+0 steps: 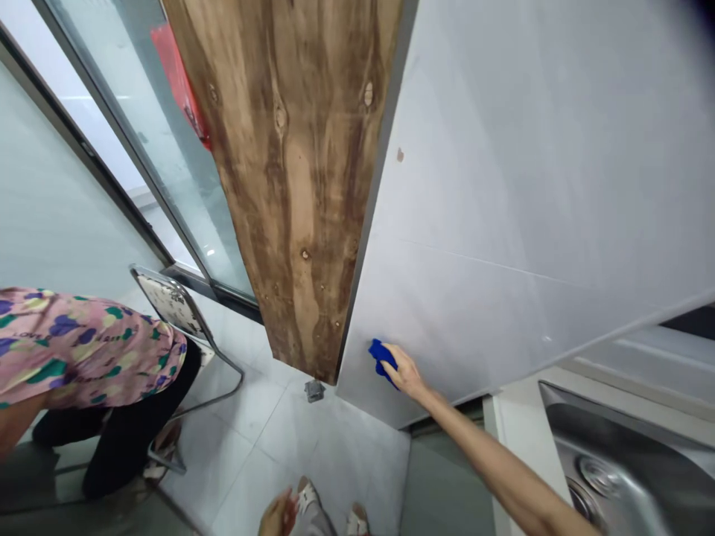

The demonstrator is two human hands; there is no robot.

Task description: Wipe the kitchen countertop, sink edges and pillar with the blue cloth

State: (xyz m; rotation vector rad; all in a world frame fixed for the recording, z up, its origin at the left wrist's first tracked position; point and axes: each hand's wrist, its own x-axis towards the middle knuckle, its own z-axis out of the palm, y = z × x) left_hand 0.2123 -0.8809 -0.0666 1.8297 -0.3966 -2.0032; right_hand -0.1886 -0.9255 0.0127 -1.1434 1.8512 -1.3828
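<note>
My right hand (pixel 407 374) presses a blue cloth (pixel 383 360) against the lower part of a smooth pale grey panel (pixel 503 186), close to its left edge. The fingers are bent over the bunched cloth, and the arm reaches in from the lower right. My left hand (pixel 273 515) hangs low at the bottom edge of the view, beside my leg. Its fingers are loosely curled, partly cut off by the frame, and I see no object in them.
A wood-grain panel (pixel 302 186) adjoins the grey one. To the right is a steel sink (pixel 625 461). At left, a person in a patterned shirt (pixel 89 350) sits by a folding chair (pixel 173 305). A small grey object (pixel 314 391) lies on the tiled floor (pixel 262 461).
</note>
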